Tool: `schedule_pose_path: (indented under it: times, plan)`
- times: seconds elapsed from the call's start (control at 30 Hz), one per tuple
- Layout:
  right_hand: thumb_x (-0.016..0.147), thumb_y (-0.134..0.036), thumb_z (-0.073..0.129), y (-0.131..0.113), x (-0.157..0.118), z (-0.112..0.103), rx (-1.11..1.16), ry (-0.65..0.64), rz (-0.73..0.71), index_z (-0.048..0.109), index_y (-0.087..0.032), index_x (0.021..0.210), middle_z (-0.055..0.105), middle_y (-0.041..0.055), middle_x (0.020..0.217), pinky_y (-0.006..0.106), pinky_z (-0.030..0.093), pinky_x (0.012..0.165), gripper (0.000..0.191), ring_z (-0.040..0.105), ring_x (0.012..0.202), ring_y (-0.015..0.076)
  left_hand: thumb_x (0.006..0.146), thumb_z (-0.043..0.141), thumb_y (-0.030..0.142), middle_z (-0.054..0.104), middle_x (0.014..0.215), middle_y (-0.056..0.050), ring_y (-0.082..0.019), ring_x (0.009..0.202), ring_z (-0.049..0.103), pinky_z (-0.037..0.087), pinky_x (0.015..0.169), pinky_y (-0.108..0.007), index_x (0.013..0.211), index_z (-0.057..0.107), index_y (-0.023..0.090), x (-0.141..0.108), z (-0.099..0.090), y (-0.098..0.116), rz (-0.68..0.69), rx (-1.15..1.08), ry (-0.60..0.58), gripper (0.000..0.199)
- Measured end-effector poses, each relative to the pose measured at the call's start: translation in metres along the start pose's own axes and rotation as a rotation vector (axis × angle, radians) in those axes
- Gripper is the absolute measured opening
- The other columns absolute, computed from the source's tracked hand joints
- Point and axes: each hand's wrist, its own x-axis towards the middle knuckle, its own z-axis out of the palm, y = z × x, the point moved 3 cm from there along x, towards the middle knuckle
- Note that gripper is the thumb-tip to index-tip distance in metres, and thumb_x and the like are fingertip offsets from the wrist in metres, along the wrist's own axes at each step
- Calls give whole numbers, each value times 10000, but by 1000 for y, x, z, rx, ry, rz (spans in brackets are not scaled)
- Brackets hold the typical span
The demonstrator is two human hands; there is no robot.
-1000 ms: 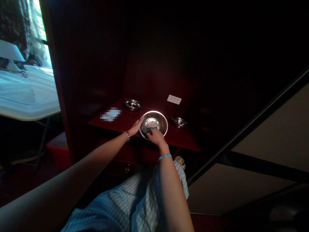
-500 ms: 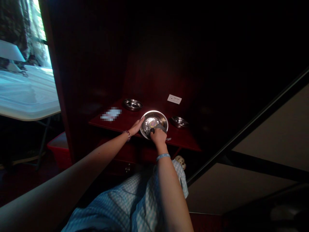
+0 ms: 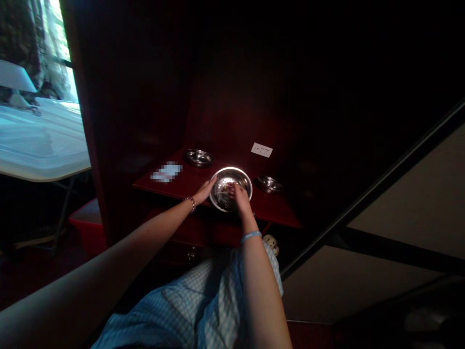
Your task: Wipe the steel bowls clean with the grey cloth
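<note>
Gripping steel bowl [image 3: 220,198]: my left hand [image 3: 204,192], at its rim.
Inside: my right hand [image 3: 240,196]; I cannot tell its grip.
Red shelf [image 3: 274,208]: left dish [image 3: 199,158], right dish [image 3: 269,184].

On the red shelf [image 3: 191,180]: two metal dishes [image 3: 198,158] [image 3: 269,184]; a blurred pale item [image 3: 166,172]

The bowl [image 3: 222,198] is gleaming silver, the far left dish [image 3: 199,159] and the right dish [image 3: 269,184] are shining silver, the shelf [image 3: 189,180] is showing dark red, the socket [image 3: 262,150] is standing out white, the near clothing [image 3: 181,295] is displaying blue-and-white checks, and the right wristband [image 3: 251,236] is looking pale blue.
</note>
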Motion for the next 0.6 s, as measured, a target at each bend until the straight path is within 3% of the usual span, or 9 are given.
schedule_pose_path:
  times: [0.13, 0.37, 0.47, 0.6]
  plan:
    - [906, -292, 453, 11, -1, 4, 561, -84, 314, 597, -203, 954, 688, 27, 892, 278, 530, 776, 176, 643, 740, 114, 770, 438, 774, 750, 1028, -128, -293, 1056, 654, 457, 976, -362, 1066, 703, 115, -1, 1, 2, -9, -8, 39, 769]
    - [892, -302, 405, 24, 1, -7, 858, 21, 571, 468, -205, 797, 616, 41, 825, 275, 547, 739, 150, 631, 753, 128, 766, 450, 769, 705, 1184, -133, -303, 1177, 593, 427, 1008, -354, 1128, 680, 120, -4, 3, 6, 12, -26, 77, 778]
    - [891, -310, 383, 25, 1, -9, 837, 63, 567, 453, -217, 772, 605, 41, 789, 287, 553, 711, 167, 635, 763, 147, 752, 447, 785, 703, 1179, -152, -307, 1170, 597, 426, 1007, -363, 1122, 678, 102, -2, 2, 3, 23, -19, 54, 810]
    - [884, -287, 372, 21, 1, -10, 749, 74, 460, 448, -225, 751, 625, 34, 811, 252, 544, 712, 165, 635, 770, 133, 736, 453, 799, 717, 1144, -149, -299, 1151, 610, 429, 1002, -355, 1104, 684, 107, 0, 2, 0, 41, -26, 9, 818]
